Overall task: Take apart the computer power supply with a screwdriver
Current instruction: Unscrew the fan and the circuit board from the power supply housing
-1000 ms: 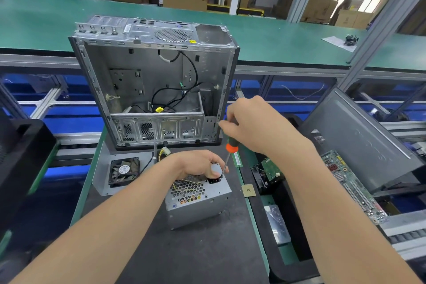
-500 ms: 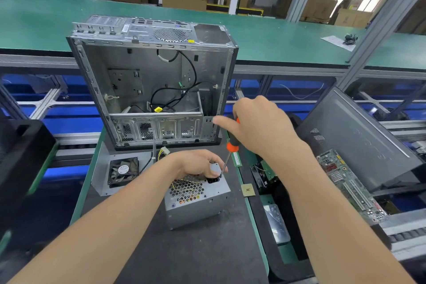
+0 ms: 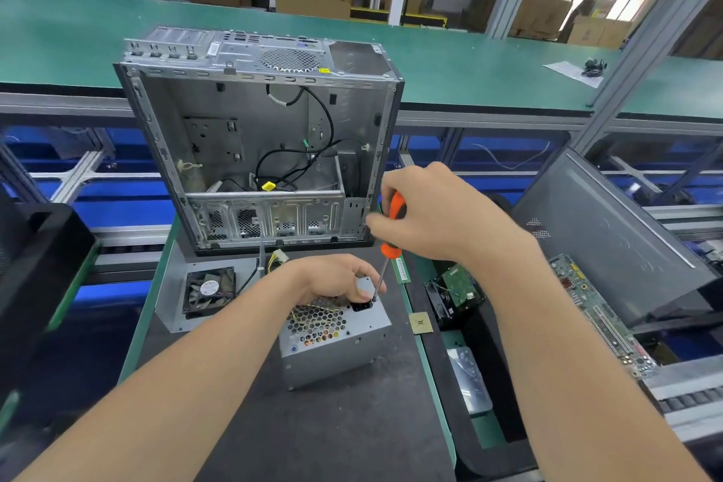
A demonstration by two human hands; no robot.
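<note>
Power supply (image 3: 332, 340) gripped at far edge by L hand (image 3: 336, 280), R hand (image 3: 442, 219) wrapped round screwdriver (image 3: 396, 207), tip at top corner: keep shaft square, push down w/ each turn.

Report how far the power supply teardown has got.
Done: the power supply sits on the mat, outside the open computer case. In hand: the left hand grips it while the right hand holds the screwdriver, tip against its top edge. Left: its cover is not yet off.
</note>
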